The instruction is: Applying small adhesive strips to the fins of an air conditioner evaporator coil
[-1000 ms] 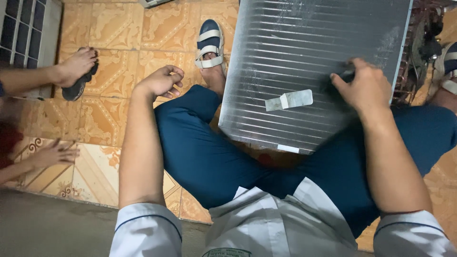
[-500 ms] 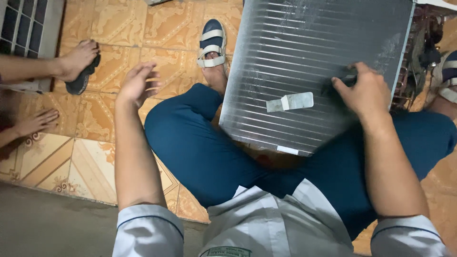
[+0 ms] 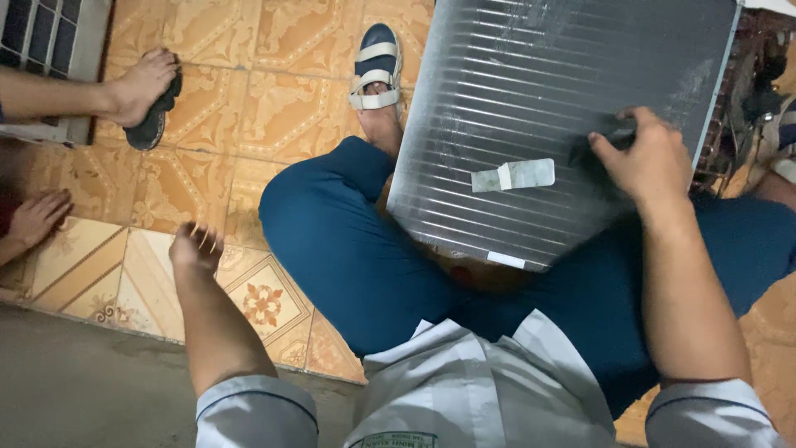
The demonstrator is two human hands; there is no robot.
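Note:
A grey finned metal coil panel (image 3: 539, 91) leans across my legs in blue trousers (image 3: 348, 241). A pale tape strip (image 3: 514, 175) sticks to its face. My right hand (image 3: 643, 158) rests on the panel's right side, fingers curled around a small dark object that I cannot make out. My left hand (image 3: 195, 246) hangs over the tiled floor left of my knee, fingers loosely spread, holding nothing. My foot in a blue and white sandal (image 3: 375, 70) shows beside the panel.
Patterned orange floor tiles (image 3: 249, 91) spread to the left. Another person's foot on a dark slipper (image 3: 148, 87) and hand (image 3: 33, 220) are at the left edge. A grilled appliance casing (image 3: 41, 33) stands top left. Tubing and parts (image 3: 754, 91) crowd the panel's right end.
My left hand has left my knee and swung down and left over the tiles. My right hand stays on the panel.

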